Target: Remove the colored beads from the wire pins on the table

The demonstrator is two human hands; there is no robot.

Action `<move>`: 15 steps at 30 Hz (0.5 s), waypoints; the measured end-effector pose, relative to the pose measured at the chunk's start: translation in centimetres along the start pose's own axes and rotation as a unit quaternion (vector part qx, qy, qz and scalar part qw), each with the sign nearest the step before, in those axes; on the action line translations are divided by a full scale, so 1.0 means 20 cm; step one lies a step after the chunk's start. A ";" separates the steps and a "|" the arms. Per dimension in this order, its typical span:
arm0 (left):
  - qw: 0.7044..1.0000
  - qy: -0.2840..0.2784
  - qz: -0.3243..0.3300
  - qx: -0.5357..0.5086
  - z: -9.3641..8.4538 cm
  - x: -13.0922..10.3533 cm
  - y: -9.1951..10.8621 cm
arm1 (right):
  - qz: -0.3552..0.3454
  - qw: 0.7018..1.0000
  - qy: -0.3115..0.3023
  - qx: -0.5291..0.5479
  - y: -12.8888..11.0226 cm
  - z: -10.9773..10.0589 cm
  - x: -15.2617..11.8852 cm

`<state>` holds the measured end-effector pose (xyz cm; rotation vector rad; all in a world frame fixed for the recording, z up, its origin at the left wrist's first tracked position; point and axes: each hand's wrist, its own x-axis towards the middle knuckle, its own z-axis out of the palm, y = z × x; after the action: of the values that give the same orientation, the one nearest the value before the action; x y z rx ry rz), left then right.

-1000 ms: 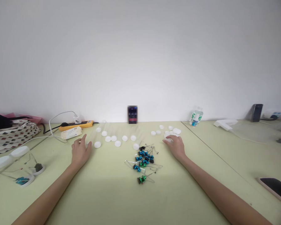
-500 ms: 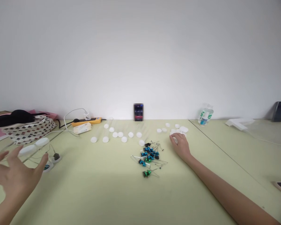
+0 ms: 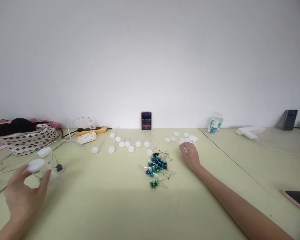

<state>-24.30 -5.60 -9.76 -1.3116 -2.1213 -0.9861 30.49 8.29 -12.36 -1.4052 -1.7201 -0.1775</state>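
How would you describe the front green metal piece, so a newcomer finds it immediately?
On the pale green table, find the central cluster of small metal pieces, left of the right hand. Go to its edge nearest the viewer: there lies the green piece. Its green body lies slightly apart, closer to the viewer than its mostly blue neighbours.

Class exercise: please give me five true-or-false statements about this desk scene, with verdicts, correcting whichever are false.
1. The right hand is at the cluster of white caps. True.
2. The left hand is over the central pile. False: it is at a white lid on the left.
3. The yellow power strip is left of the central upright phone. True.
4. Every spool-shaped part in the central pile is red. False: the spool-shaped parts show blue, green and black.
5. The clear bottle is right of that phone. True.
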 end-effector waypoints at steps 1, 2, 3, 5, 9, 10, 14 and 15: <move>1.000 0.009 0.017 -0.019 -0.01 -0.03 0.04 | -0.005 1.000 0.000 0.005 -0.03 -0.01 0.00; 0.998 -0.003 0.042 -0.040 -0.01 -0.06 0.09 | -0.011 1.000 0.000 0.013 -0.06 -0.03 -0.01; 0.995 -0.034 0.074 -0.060 -0.01 -0.09 0.15 | -0.022 0.999 -0.002 0.023 -0.12 -0.04 -0.02; 0.978 -0.089 0.155 -0.104 0.00 -0.18 0.29 | -0.048 0.994 -0.014 0.096 -0.26 -0.09 -0.07; 0.873 -0.247 0.360 -0.216 -0.02 -0.39 0.65 | -0.041 0.951 -0.167 0.256 -0.63 -0.20 -0.25; 0.841 -0.273 0.399 -0.240 -0.04 -0.43 0.74 | -0.035 0.930 -0.222 0.292 -0.72 -0.23 -0.31; 0.751 -0.306 0.505 -0.297 -0.09 -0.59 1.00 | -0.003 0.874 -0.340 0.348 -0.91 -0.32 -0.44; 0.745 -0.315 0.504 -0.303 -0.08 -0.62 1.03 | 0.021 0.873 -0.335 0.354 -0.91 -0.32 -0.46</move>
<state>-0.41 -7.92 -10.41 -2.9749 -0.9552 -0.7580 18.12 -8.51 -7.50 -0.9726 -1.9797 0.9854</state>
